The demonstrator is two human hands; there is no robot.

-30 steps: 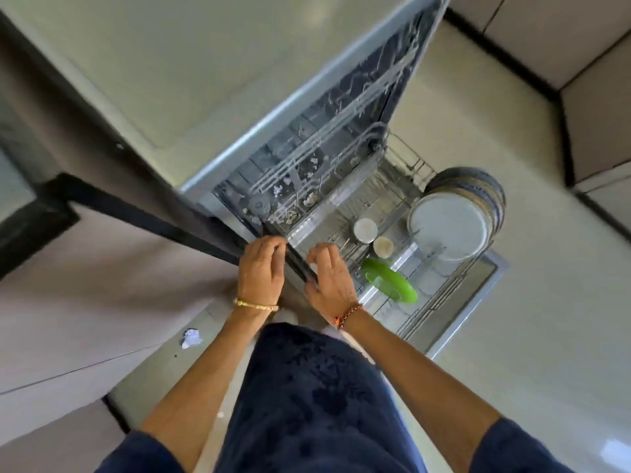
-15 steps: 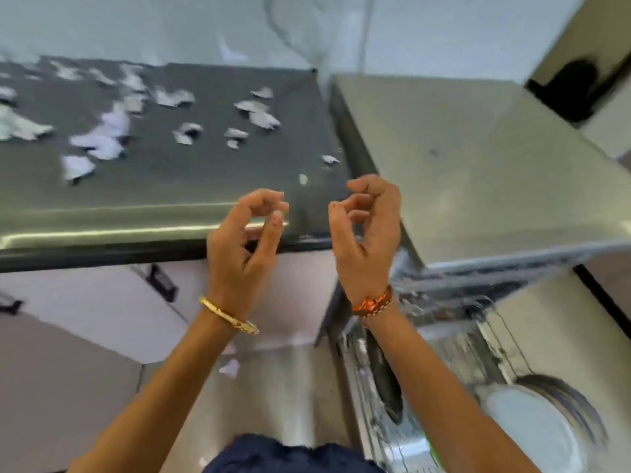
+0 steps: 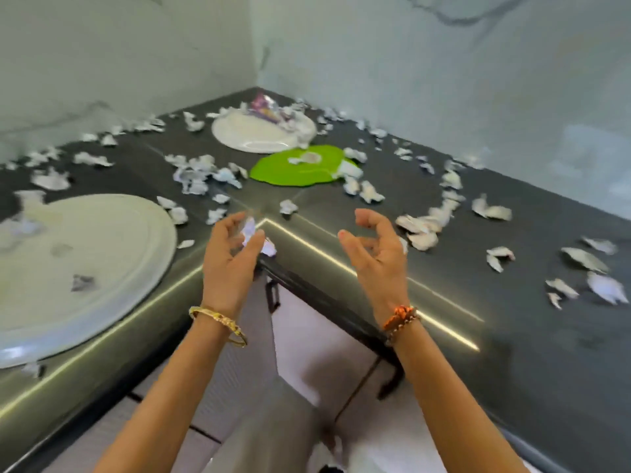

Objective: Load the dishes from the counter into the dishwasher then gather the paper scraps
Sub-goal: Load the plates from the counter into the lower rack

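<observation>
A dark L-shaped counter (image 3: 532, 353) is strewn with several white paper scraps (image 3: 420, 230). A large white plate (image 3: 112, 268) lies at the left with scraps on it. A second white plate (image 3: 246, 136) sits in the far corner under a heap of scraps and a purple wrapper. A green plate (image 3: 283, 172) lies in front of it, also carrying scraps. My left hand (image 3: 227, 261) and right hand (image 3: 374, 256) hover above the counter's inner corner, fingers loosely curled, holding nothing. A scrap (image 3: 268, 247) lies on the edge just beyond my left fingers.
Marbled walls (image 3: 444, 80) close off the counter behind and to the right. White cabinet doors with black handles (image 3: 273, 297) stand below the counter's corner. The dishwasher is out of view.
The view swung from the open dishwasher rack up and left to the counter corner. Both hands let go of the rack and rose, now hovering empty over the scrap-covered counter.
</observation>
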